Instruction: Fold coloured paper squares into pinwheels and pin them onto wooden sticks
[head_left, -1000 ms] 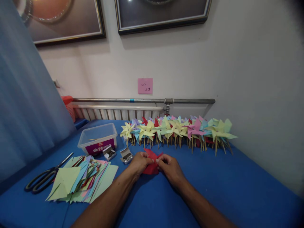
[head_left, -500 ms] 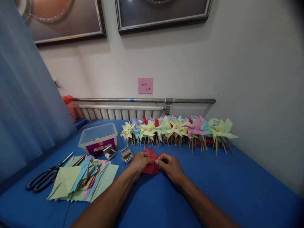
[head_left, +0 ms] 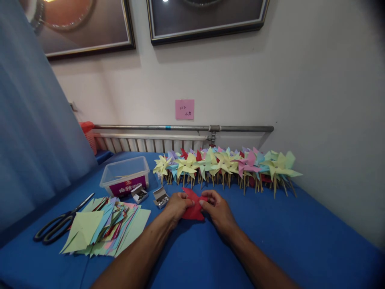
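A red paper pinwheel piece point(head_left: 194, 208), with pointed corners, is held just above the blue-covered table between both hands. My left hand point(head_left: 179, 204) pinches its left side between thumb and fingers. From the right, my right hand point(head_left: 215, 206) grips the paper near its middle and right edge with thumb and fingertips. How the paper is folded under the fingers is partly hidden. Close to my left hand stands a small open box point(head_left: 161, 197) of shiny metal pins, and a second small box point(head_left: 139, 194) lies left of it.
Finished pinwheels point(head_left: 222, 162) on sticks fill the table's back. At left are a stack of cut coloured paper point(head_left: 105, 226), black-handled scissors point(head_left: 60, 224) and a clear plastic tub point(head_left: 124, 172) with sticks. A radiator pipe point(head_left: 243, 129) runs along the wall.
My right hand has shifted slightly to the right on the red paper, and more of the paper's middle shows. My left hand keeps its hold in nearly the same place.
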`<state>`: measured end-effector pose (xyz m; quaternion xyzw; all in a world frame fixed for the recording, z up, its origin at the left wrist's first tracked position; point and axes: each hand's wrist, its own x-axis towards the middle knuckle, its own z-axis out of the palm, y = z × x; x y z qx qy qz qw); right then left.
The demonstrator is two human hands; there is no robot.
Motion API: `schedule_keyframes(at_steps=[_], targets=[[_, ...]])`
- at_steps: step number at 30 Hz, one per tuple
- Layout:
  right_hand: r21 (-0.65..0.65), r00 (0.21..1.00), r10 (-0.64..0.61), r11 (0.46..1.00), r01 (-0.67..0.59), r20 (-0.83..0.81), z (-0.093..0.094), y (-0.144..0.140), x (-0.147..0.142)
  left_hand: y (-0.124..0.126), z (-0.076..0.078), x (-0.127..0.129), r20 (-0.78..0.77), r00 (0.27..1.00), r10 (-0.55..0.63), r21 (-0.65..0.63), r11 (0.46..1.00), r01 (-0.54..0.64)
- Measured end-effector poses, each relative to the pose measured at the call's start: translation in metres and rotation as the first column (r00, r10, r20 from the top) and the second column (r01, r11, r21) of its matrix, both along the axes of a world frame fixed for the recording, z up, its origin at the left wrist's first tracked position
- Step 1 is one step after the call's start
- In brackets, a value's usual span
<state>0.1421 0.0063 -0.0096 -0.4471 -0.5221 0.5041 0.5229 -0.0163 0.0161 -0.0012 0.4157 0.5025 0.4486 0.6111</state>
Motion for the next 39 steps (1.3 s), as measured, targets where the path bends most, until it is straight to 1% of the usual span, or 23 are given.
schedule_keyframes(at_steps=[3,6,10,15,20,25,29,32,34,39], targets=[[-0.042,0.99,-0.037,0.999,0.032,-0.137,-0.006,0.003,-0.003,-0.001,0.002,0.001,0.032,0.999,0.017,0.007,1.0,-0.017],[-0.077,0.983,-0.037,0.997,0.023,-0.178,-0.011,0.004,-0.006,-0.003,0.004,0.003,0.058,0.998,0.022,0.023,0.999,-0.024],[-0.067,0.993,-0.066,0.996,0.06,-0.098,-0.016,0.004,-0.009,-0.005,0.005,0.006,0.067,0.998,0.019,0.028,0.999,-0.021],[-0.019,0.995,-0.103,0.994,0.104,0.011,-0.017,0.005,-0.008,-0.004,0.0,0.006,0.05,0.998,0.04,0.029,0.999,-0.042],[-0.021,0.991,-0.114,0.993,0.115,0.068,-0.018,0.006,-0.006,-0.001,-0.005,0.003,0.042,0.999,-0.022,0.04,0.999,0.02],[0.01,0.983,-0.131,0.991,0.131,0.126,-0.02,0.007,-0.004,-0.001,-0.006,0.001,0.013,0.998,-0.056,0.047,0.997,0.055],[0.004,0.979,-0.124,0.992,0.125,0.163,-0.016,0.006,-0.002,-0.002,-0.005,0.001,0.006,0.999,-0.043,0.046,0.998,0.043],[0.003,0.98,-0.102,0.995,0.103,0.169,-0.011,0.004,-0.001,-0.002,-0.005,0.001,0.043,0.998,-0.052,0.05,0.997,0.05],[0.002,0.985,-0.071,0.997,0.071,0.16,-0.008,0.003,0.001,-0.003,-0.004,0.001,0.071,0.995,-0.066,0.055,0.997,0.062],[0.003,0.996,0.012,1.0,-0.013,0.094,-0.004,0.001,0.004,-0.006,-0.002,-0.001,0.113,0.993,-0.037,0.031,0.999,0.033]])
